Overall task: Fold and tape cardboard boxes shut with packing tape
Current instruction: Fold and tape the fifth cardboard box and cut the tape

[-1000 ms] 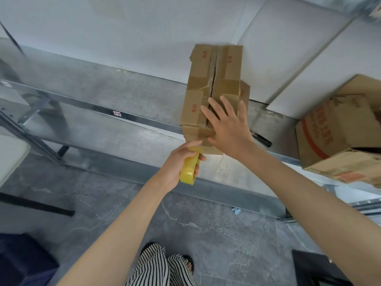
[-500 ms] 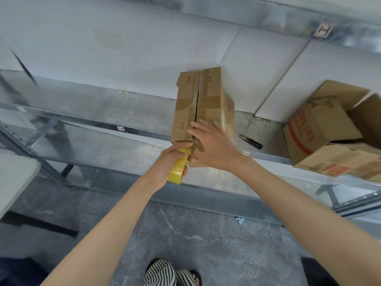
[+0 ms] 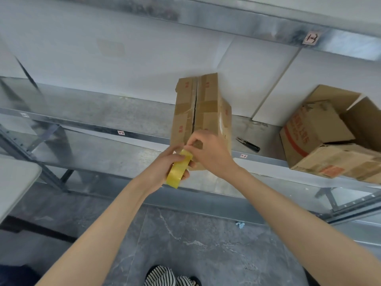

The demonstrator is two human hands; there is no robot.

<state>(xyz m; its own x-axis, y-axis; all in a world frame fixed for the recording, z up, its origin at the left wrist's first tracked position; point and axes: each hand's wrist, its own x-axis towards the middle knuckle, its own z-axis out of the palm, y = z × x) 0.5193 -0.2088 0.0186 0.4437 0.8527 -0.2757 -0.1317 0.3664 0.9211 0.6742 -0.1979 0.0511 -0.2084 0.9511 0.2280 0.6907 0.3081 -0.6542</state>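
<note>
A long brown cardboard box (image 3: 206, 104) lies on the metal shelf (image 3: 103, 129), its two top flaps meeting along a dark centre seam with old tape patches across it. My left hand (image 3: 165, 164) grips a yellow roll of packing tape (image 3: 179, 170) at the box's near end. My right hand (image 3: 210, 151) is curled over the roll's top, its fingertips pinching at the tape just in front of the box's near edge. The near end of the box is hidden behind both hands.
A black-handled cutter (image 3: 248, 144) lies on the shelf right of the box. Other cardboard boxes (image 3: 321, 133) are stacked at the far right. A white table edge (image 3: 14, 182) shows at left, a grey stone floor (image 3: 185, 244) below.
My right hand has left the box top, where it lay flat, and come down onto the tape roll with curled fingers. The view has tilted upward; the left hand keeps its hold on the roll.
</note>
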